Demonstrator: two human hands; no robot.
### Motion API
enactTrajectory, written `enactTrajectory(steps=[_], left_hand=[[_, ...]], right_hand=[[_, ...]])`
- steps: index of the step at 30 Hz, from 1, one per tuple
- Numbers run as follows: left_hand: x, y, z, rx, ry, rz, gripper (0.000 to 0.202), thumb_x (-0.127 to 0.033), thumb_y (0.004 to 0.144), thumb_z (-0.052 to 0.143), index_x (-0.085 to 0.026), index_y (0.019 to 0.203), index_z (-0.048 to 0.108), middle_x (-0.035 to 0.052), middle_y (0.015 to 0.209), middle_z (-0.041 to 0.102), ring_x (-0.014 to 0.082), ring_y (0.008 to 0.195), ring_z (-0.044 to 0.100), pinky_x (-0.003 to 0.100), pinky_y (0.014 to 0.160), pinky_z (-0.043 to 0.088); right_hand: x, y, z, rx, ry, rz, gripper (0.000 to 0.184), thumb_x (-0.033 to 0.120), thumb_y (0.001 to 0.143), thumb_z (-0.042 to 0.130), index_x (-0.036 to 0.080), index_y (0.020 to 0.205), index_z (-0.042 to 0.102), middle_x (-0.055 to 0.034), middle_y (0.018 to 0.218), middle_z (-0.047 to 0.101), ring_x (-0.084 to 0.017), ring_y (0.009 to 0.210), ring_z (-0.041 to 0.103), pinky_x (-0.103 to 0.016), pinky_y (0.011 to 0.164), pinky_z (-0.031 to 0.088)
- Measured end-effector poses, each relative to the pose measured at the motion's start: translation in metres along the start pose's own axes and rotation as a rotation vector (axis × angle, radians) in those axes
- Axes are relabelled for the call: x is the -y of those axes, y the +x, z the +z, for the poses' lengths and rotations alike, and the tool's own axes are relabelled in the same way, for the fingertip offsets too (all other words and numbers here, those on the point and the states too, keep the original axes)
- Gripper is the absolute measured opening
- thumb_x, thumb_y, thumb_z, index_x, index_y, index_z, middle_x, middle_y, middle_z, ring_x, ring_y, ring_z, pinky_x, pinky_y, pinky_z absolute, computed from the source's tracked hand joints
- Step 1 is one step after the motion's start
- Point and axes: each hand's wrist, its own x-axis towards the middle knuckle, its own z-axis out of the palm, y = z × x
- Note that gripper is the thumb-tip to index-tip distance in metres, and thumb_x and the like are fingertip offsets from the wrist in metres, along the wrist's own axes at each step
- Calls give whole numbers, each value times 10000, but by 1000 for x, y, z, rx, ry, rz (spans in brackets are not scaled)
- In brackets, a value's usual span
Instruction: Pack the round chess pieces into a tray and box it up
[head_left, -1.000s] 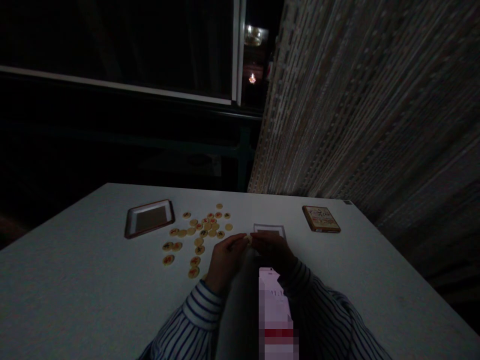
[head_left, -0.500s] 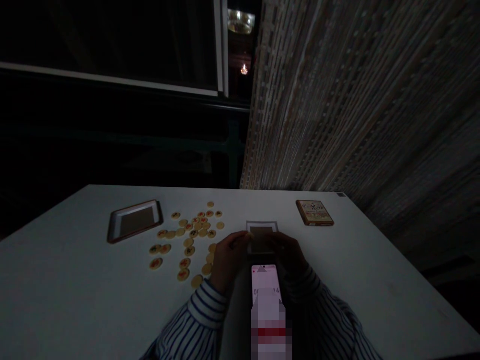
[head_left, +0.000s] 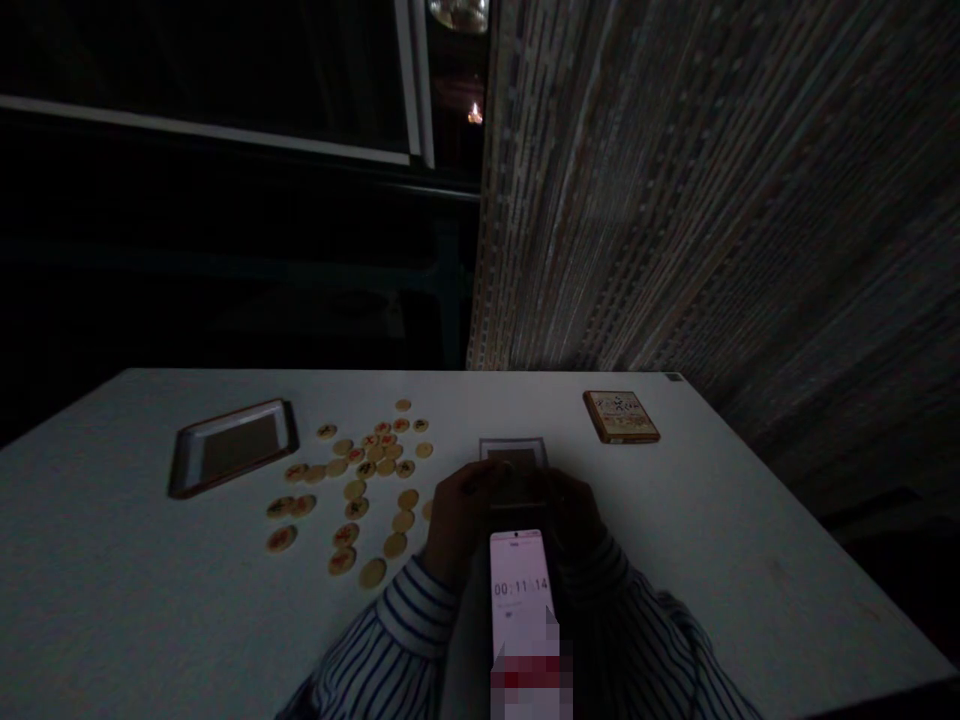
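Note:
Behind the phone sits a small rectangular tray (head_left: 491,443) with a pale rim and a dark inside, and both hands are over its near part. My left hand (head_left: 459,515) is closed at its left side; a small round piece, seemingly a xiangqi piece (head_left: 508,468), shows dimly at the fingertips. My right hand (head_left: 576,508) curls in from the right side, fingers bent toward the tray. Deep shadow hides what those fingers hold, if anything. Left of my hands many round xiangqi pieces (head_left: 355,489) lie scattered, some showing red or black characters, others plain.
On the white table (head_left: 720,560), a larger brown-edged tray (head_left: 180,465) lies at the left. A flat printed box (head_left: 621,416) rests at the back right. A lit phone (head_left: 519,575) showing a timer is between my forearms. A string curtain (head_left: 600,200) hangs behind the table.
The view has shifted slightly, so the table items appear farther left. Both hands stay at the small tray, and the right one has come slightly closer to the left.

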Motion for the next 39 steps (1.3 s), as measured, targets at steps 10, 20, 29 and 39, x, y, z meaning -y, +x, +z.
enactTrajectory(steps=[10, 20, 29, 39], left_hand=[[12, -1, 1, 82, 24, -32, 302, -368, 724, 569, -157, 913, 674, 69, 913, 694, 204, 859, 629, 325, 793, 479], [21, 1, 0, 131, 29, -9, 317, -390, 726, 565, -166, 918, 681, 69, 904, 698, 220, 842, 639, 338, 765, 503], [21, 0, -2, 111, 71, -8, 287, -397, 729, 557, -178, 864, 686, 59, 849, 705, 201, 801, 645, 318, 750, 504], [20, -1, -1, 119, 54, 22, 264, -376, 706, 591, -174, 845, 690, 59, 829, 705, 196, 767, 643, 312, 722, 510]], right_hand=[[4, -3, 3, -67, -48, -98, 224, 299, 799, 509, 189, 932, 652, -72, 855, 684, -168, 715, 629, -296, 649, 517], [12, -2, 3, 30, -37, -60, 228, 276, 766, 550, 187, 945, 659, -69, 819, 696, -162, 655, 634, -279, 564, 522], [7, -2, 5, 16, 91, -13, 206, 291, 761, 576, 190, 916, 665, -65, 853, 694, -181, 760, 649, -307, 650, 545], [7, -2, 2, 35, 123, -9, 197, 271, 759, 580, 198, 918, 670, -56, 859, 690, -173, 771, 642, -304, 665, 540]])
